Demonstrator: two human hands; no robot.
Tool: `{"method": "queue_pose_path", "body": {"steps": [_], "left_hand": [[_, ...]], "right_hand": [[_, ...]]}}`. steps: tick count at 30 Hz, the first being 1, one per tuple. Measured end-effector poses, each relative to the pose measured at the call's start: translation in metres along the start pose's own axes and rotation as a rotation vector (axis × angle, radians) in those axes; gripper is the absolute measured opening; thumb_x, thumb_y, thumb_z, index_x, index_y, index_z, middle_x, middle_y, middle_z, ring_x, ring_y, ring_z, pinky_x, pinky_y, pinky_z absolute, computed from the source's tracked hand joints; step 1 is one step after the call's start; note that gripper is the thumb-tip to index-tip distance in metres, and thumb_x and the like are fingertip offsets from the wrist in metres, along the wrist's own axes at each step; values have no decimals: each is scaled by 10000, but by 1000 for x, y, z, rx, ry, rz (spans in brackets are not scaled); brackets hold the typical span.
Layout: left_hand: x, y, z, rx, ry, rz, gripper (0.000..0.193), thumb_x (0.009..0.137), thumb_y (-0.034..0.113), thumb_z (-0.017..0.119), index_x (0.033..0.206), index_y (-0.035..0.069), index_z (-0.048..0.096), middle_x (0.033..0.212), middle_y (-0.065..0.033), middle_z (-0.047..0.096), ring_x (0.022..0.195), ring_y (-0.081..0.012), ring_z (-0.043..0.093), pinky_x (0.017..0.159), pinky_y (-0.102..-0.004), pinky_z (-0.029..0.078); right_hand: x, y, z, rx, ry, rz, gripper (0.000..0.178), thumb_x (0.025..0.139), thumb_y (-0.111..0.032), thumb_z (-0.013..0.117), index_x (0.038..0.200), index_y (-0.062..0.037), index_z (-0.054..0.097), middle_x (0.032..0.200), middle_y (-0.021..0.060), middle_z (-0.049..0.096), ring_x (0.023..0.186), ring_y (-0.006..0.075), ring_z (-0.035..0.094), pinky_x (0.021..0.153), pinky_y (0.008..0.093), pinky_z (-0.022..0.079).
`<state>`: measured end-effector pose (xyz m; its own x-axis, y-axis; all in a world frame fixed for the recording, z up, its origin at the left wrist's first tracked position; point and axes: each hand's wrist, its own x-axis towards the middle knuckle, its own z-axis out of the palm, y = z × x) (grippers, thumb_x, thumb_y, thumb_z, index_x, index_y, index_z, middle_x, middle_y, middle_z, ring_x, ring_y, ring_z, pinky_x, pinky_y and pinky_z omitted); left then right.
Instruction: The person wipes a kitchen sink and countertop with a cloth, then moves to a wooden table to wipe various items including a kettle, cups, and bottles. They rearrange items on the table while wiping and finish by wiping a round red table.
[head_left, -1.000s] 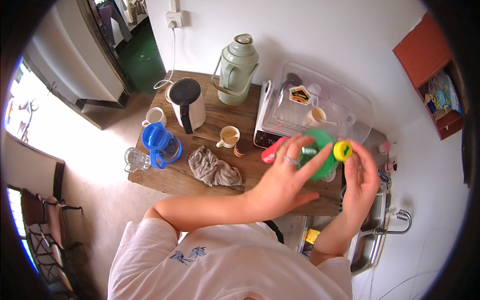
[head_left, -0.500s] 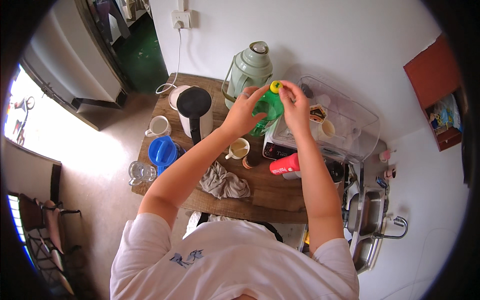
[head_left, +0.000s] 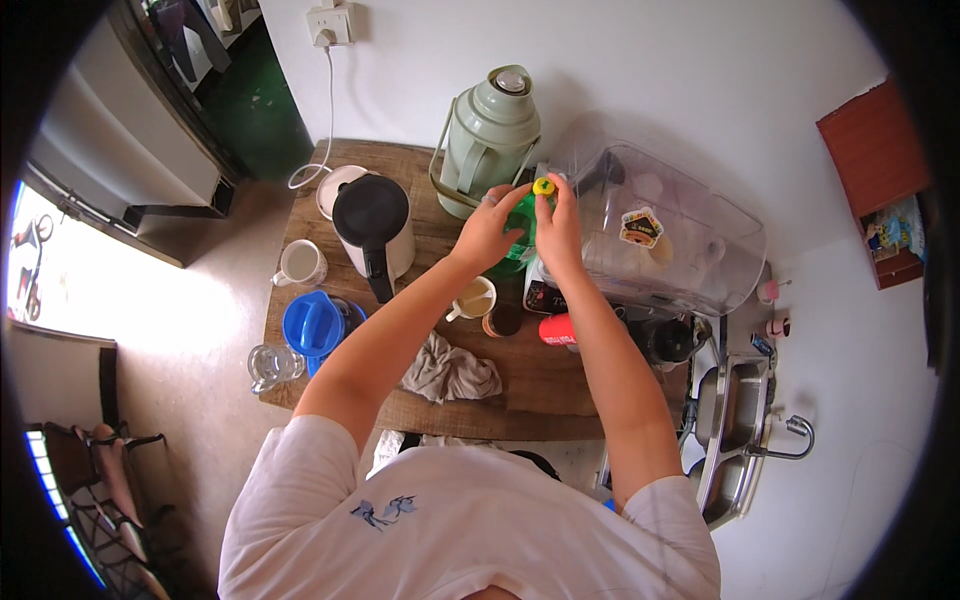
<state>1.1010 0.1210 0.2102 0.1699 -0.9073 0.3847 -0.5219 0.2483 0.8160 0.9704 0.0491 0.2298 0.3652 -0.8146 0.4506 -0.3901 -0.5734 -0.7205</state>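
Observation:
A green see-through bottle (head_left: 517, 240) stands between my hands near the back middle of the wooden table, largely hidden by them. My left hand (head_left: 487, 228) is wrapped round its left side, thumb in front. My right hand (head_left: 560, 235) grips its upper right side, with thumb and finger at the yellow cap (head_left: 543, 187). A pale green thermos flask (head_left: 488, 145) stands just behind my left hand. To the right of my right hand is a clear plastic box (head_left: 690, 240) with cups inside. A cream mug (head_left: 473, 297) and a small dark-lidded jar (head_left: 502, 320) lie nearer.
An electric kettle (head_left: 372, 225), white mug (head_left: 302, 263), blue-lidded jug (head_left: 316, 325) and glass mug (head_left: 275, 367) fill the table's left. A crumpled cloth (head_left: 452, 370) lies in front; a red bottle (head_left: 558, 330) is under my right forearm. A steel sink (head_left: 745, 400) stands right.
Both hands and the green bottle have shifted slightly left and lower, and my hands have drawn closer together. The view has also shifted a little.

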Motion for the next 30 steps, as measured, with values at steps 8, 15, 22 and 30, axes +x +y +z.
{"method": "queue_pose_path", "body": {"steps": [8, 15, 22, 30], "left_hand": [[-8, 7, 1, 79, 76, -13, 804, 751, 26, 757, 1469, 153, 421, 1384, -232, 460, 1212, -436, 512, 970, -449, 479], [-53, 26, -88, 398, 416, -144, 645, 752, 163, 789, 1352, 151, 554, 1375, -207, 488, 1281, -442, 430, 1072, -485, 381], [-69, -79, -160, 51, 545, -892, 955, 860, 584, 662, 1520, 11, 277, 1476, -354, 344, 1371, -505, 357, 1088, -488, 402], [-71, -65, -151, -231, 514, -1095, 800, 876, 568, 644, 1451, 77, 383, 1369, -241, 499, 1174, -403, 587, 587, -512, 631]], "right_hand": [[1, -6, -3, -165, 7, -235, 621, 893, -127, 670, 1433, -13, 386, 1393, 264, 436, 1317, 438, 405, 1091, 482, 359], [-30, -76, -18, -245, 59, -374, 581, 885, -84, 643, 1416, -10, 419, 1397, 254, 432, 1345, 436, 375, 1099, 493, 342], [-104, -57, 102, 563, -561, 382, 469, 896, -78, 663, 1341, -22, 525, 1300, 98, 579, 1150, 198, 561, 960, 309, 437], [-136, -65, 154, 864, -676, 506, 460, 951, -118, 631, 1389, -31, 522, 1216, 36, 605, 1090, 126, 546, 954, 285, 419]]}}
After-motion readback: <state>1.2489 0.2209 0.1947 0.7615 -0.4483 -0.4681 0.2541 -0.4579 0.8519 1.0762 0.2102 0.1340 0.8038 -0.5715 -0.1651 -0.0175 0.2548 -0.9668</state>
